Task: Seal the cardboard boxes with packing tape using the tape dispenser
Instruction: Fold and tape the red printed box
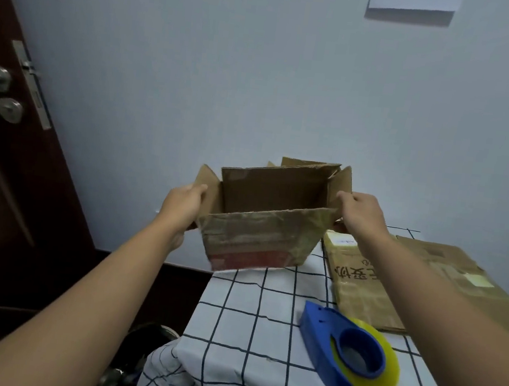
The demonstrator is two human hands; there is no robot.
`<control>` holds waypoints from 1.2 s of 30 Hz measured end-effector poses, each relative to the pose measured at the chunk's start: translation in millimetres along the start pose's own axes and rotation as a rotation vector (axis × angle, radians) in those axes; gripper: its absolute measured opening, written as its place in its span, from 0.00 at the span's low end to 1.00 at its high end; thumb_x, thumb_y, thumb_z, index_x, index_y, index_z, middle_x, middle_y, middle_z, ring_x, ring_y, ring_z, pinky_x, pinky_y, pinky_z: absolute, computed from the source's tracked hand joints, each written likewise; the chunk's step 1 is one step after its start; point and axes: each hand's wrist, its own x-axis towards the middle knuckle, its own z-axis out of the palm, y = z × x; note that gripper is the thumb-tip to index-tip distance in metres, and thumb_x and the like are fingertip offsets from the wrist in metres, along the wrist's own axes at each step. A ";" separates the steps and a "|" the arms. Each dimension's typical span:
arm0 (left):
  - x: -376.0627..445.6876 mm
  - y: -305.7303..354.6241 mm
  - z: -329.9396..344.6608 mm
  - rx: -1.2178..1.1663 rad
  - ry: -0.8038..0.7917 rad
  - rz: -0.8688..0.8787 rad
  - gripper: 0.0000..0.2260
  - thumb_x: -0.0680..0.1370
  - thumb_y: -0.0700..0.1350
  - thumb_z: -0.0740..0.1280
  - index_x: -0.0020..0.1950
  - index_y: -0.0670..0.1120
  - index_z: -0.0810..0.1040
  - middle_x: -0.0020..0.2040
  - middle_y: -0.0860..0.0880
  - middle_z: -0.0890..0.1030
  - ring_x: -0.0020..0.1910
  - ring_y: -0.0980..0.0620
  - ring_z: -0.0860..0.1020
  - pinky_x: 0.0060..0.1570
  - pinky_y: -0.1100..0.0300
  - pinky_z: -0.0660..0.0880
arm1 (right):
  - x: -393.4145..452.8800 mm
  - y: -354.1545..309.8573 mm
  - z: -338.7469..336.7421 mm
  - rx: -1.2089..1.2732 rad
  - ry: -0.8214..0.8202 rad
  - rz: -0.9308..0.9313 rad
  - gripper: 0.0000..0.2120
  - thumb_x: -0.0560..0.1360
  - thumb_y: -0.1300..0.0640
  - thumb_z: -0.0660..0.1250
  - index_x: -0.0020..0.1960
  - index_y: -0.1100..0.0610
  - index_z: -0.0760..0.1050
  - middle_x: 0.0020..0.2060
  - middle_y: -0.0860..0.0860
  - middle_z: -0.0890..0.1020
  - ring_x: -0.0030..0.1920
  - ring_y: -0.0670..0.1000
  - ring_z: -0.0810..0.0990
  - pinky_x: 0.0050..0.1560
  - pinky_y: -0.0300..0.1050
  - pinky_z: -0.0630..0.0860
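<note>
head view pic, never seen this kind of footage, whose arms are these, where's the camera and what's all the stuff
There is no machine here. The camera is worn on a person's head and looks forward and down, so the two bare arms reaching in from the bottom are that person's own.

The left hand and right hand grip the two sides of an open box. Its flaps stand up, so it is not sealed yet. It looks lifted, above the table's far left corner.

The table has a white cloth with a dark grid. On it lies a blue tape dispenser loaded with a yellowish roll; nobody is touching it. Flattened cardboard lies on the right, partly under the right arm.

Behind is a pale wall, with a dark door at the left.
</note>
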 end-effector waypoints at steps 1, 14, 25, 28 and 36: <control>2.0 2.6 2.2 -0.037 -0.005 -0.028 0.08 0.81 0.51 0.62 0.50 0.49 0.78 0.46 0.47 0.81 0.43 0.47 0.78 0.38 0.56 0.74 | 3.3 0.8 -3.2 -0.001 0.005 0.003 0.18 0.80 0.53 0.60 0.48 0.68 0.78 0.45 0.64 0.82 0.45 0.63 0.83 0.40 0.55 0.84; -4.7 -18.2 42.1 -0.083 -0.154 0.051 0.15 0.81 0.60 0.56 0.52 0.57 0.80 0.47 0.57 0.84 0.49 0.60 0.80 0.43 0.62 0.75 | 2.3 23.2 -15.7 -0.115 0.050 -0.093 0.37 0.74 0.25 0.46 0.57 0.51 0.80 0.55 0.49 0.82 0.54 0.56 0.80 0.59 0.58 0.76; -5.6 -35.6 54.6 0.101 -0.208 0.300 0.23 0.77 0.65 0.63 0.71 0.62 0.70 0.54 0.68 0.76 0.51 0.67 0.76 0.46 0.66 0.75 | 8.5 50.6 -15.9 -0.108 -0.178 -0.140 0.42 0.67 0.26 0.66 0.74 0.48 0.68 0.70 0.49 0.75 0.68 0.53 0.73 0.67 0.61 0.73; -2.7 -38.3 54.3 0.131 -0.209 0.319 0.25 0.76 0.67 0.62 0.70 0.59 0.73 0.60 0.66 0.75 0.53 0.64 0.76 0.48 0.63 0.76 | 8.8 51.5 -15.6 -0.042 -0.199 -0.161 0.34 0.68 0.29 0.67 0.69 0.46 0.74 0.60 0.40 0.80 0.61 0.49 0.78 0.52 0.47 0.78; -1.6 -44.1 54.3 0.180 -0.261 0.373 0.21 0.80 0.61 0.61 0.72 0.61 0.68 0.62 0.67 0.73 0.64 0.59 0.71 0.57 0.63 0.69 | 8.9 47.1 -11.4 0.002 -0.207 -0.160 0.10 0.78 0.44 0.67 0.55 0.48 0.80 0.50 0.44 0.84 0.54 0.47 0.81 0.46 0.44 0.75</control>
